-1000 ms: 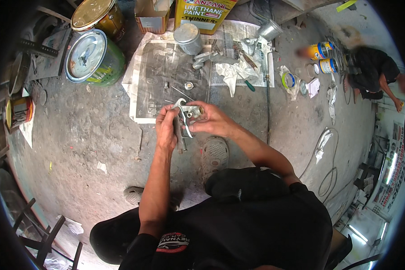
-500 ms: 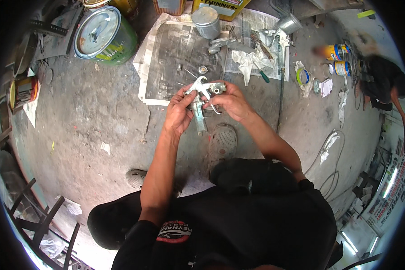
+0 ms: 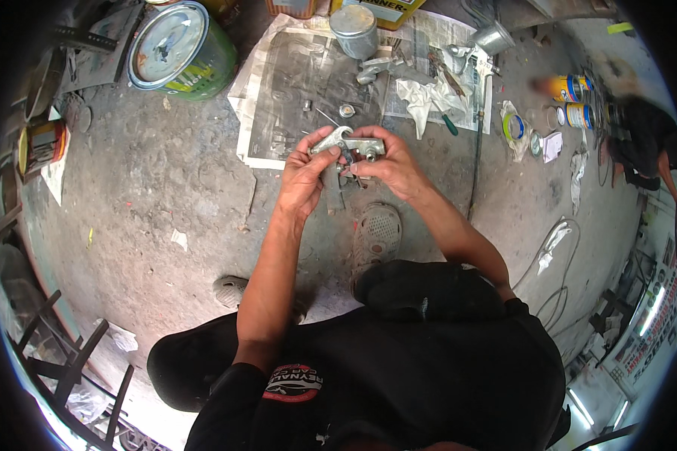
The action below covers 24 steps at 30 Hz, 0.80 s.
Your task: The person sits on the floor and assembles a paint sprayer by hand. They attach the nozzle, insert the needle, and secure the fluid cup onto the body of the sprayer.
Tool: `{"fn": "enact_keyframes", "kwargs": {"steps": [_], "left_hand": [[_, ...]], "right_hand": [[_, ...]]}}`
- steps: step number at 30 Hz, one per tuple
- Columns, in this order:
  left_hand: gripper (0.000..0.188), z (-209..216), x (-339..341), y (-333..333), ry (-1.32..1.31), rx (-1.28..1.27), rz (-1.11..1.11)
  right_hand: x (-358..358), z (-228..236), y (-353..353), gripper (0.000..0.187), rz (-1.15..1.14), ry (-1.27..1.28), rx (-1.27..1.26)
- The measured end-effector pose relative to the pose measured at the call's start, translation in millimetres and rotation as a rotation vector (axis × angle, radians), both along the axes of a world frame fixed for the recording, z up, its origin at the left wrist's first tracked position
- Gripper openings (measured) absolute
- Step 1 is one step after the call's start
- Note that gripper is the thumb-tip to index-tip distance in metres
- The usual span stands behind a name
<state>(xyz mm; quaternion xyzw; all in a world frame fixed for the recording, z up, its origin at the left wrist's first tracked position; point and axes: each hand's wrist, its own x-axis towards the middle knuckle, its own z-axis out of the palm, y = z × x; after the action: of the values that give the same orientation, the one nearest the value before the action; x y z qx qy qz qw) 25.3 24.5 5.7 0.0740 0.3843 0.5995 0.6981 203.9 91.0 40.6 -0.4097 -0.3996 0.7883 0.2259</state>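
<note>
A silver spray gun body (image 3: 365, 143) is held between my two hands, just above the near edge of the newspaper. My left hand (image 3: 302, 180) grips its hooked end, thumb on top; the handle (image 3: 335, 194) points down beside the palm. My right hand (image 3: 400, 171) closes around the other end, fingertips near the trigger area, which is partly hidden. On the newspaper (image 3: 278, 83) beyond lie a thin metal needle (image 3: 327, 118), a round metal cap (image 3: 347, 110) and a small metal fitting (image 3: 307, 105).
A metal cup (image 3: 353, 34), a white rag (image 3: 421, 101), a green-handled tool (image 3: 449, 125) and another spray gun with its cup (image 3: 492, 37) sit farther back. A large green paint can (image 3: 203, 71) stands left. A hose (image 3: 476, 161) runs along the right; a person (image 3: 643, 146) crouches there.
The spray gun body has been tilted in my hands, so its handle looks shorter and its trigger shows less. Both hands keep their hold. The whole view has shifted slightly.
</note>
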Motion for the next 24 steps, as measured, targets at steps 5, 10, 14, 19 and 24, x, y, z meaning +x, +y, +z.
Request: {"fn": "enact_keyframes", "kwargs": {"steps": [5,10,14,19,24], "left_hand": [[0.052,8,-1,-1,-0.022,-0.011,0.037],[0.057,12,2,3,0.192,0.042,-0.094],[0.055,21,10,4,0.331,0.118,-0.094],[0.045,18,11,4,0.415,0.132,-0.110],[0.036,21,16,3,0.482,0.156,-0.077]], "right_hand": [[10,33,16,0.057,0.268,0.027,0.019],[11,24,25,0.037,0.191,-0.163,0.112],[13,24,22,0.029,0.229,-0.273,0.284],[14,33,20,0.023,0.238,-0.369,0.373],[13,33,18,0.026,0.222,-0.446,0.455]]}}
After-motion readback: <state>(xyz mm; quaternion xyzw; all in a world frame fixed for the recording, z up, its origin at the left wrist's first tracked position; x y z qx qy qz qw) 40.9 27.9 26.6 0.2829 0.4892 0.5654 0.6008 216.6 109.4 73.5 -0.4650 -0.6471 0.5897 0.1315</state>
